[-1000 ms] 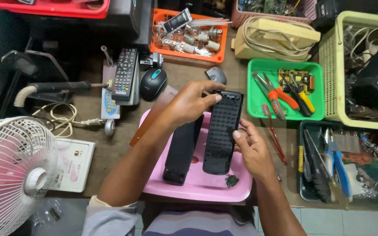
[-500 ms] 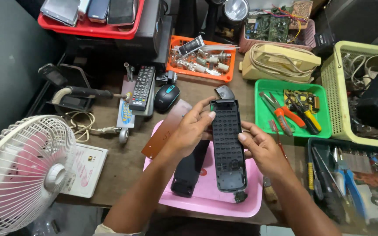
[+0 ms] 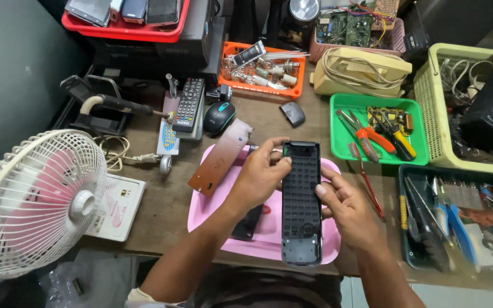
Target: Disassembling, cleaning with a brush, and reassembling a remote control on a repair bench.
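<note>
Holding the black remote shell (image 3: 301, 202) lengthwise over the pink tray (image 3: 212, 205): left hand (image 3: 261, 177) now grips its top, right hand (image 3: 346, 208) its side; shell has swung upright.

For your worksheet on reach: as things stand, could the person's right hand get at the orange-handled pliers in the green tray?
Probably yes. The orange-handled pliers lie uncovered in the green tray, just beyond the right hand. But that hand and the left hand hold the black remote shell, so it must let go first.
</note>
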